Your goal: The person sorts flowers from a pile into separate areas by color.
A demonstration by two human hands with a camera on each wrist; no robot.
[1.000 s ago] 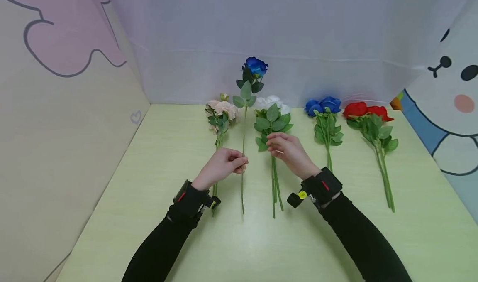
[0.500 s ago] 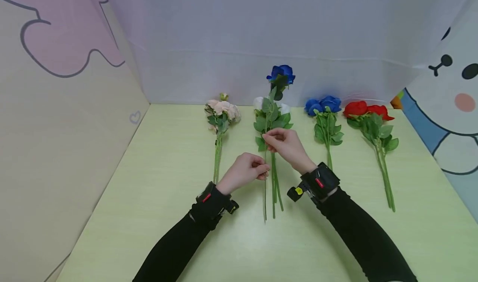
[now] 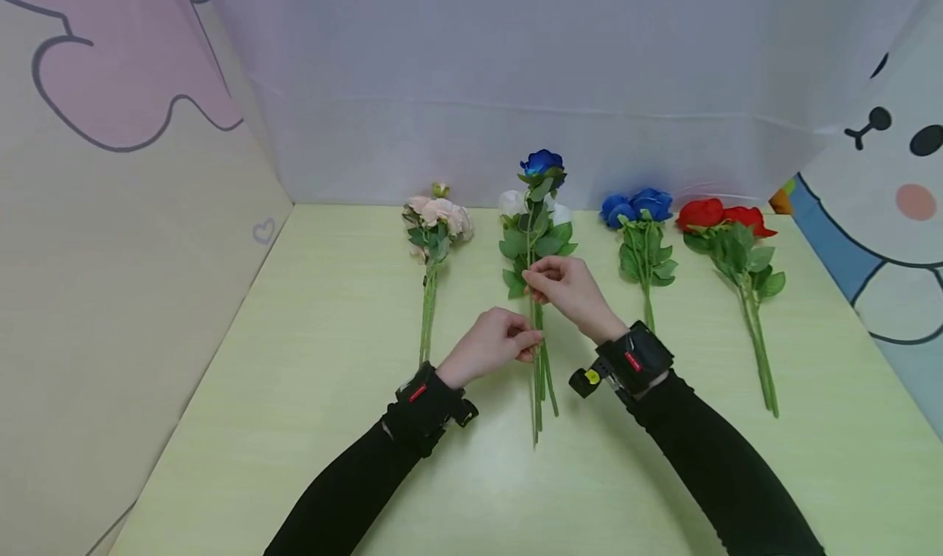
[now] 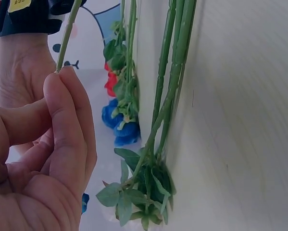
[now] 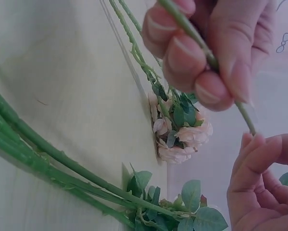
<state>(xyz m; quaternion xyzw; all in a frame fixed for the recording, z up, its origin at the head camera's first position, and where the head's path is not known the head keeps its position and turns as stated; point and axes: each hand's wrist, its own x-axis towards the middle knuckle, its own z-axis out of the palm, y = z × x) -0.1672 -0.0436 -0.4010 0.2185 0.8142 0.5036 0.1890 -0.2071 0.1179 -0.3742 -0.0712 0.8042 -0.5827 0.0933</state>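
A single blue rose point(image 3: 543, 163) is held upright above the bunch of white flowers point(image 3: 511, 203), its long green stem pointing toward me. Low on that stem, my left hand point(image 3: 495, 339) pinches it between thumb and fingers. Farther up, just below the leaves, my right hand point(image 3: 567, 290) has its fingertips on the stem; in the right wrist view these right-hand fingers point(image 5: 252, 144) pinch it. The white bunch lies on the table underneath, its leaves and stems partly hidden by the rose and hands.
Left of the hands lies a bunch of pale pink flowers point(image 3: 439, 214). To the right are a bunch of blue roses point(image 3: 651, 205) and a bunch of red roses point(image 3: 703, 214). All lie on the light table point(image 3: 309, 294), before a pale cloth backdrop point(image 3: 412, 65).
My left hand has carried the blue rose rightward from beside the pink bunch to over the white one, lowering its bloom. My right hand has come to pinch the stem.
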